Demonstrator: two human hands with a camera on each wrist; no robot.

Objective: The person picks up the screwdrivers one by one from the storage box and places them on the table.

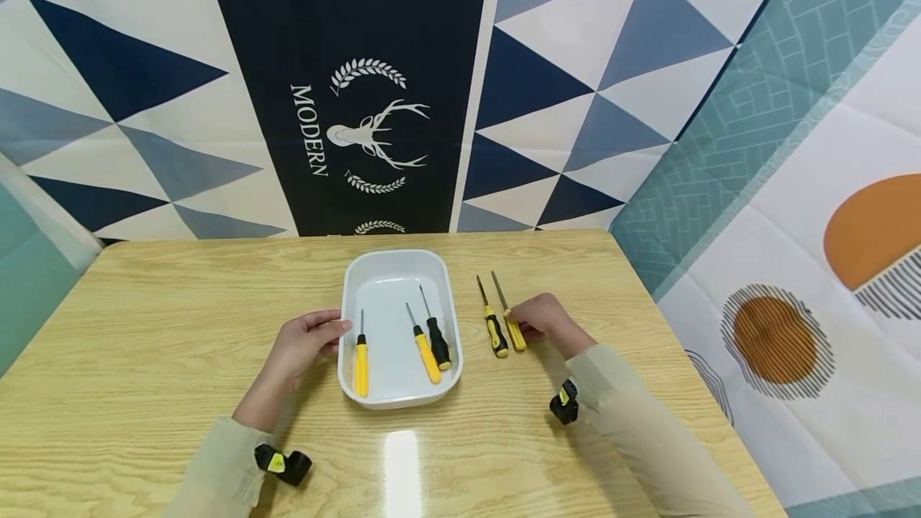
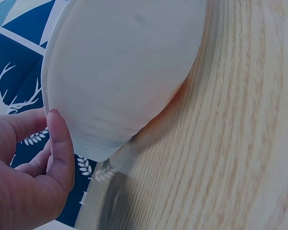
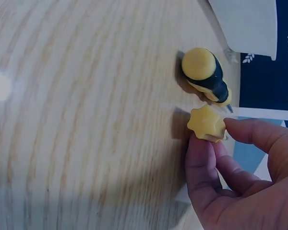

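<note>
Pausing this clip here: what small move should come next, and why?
Probably lift the rightmost yellow-handled screwdriver toward the white tray: the right hand pinches its handle, the left hand holds the tray's side, and three other screwdrivers lie inside.

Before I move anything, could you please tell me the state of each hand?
Left hand: closed, holding the white tray by its left rim.
Right hand: closed, pinching the all-yellow handle of a screwdriver.
</note>
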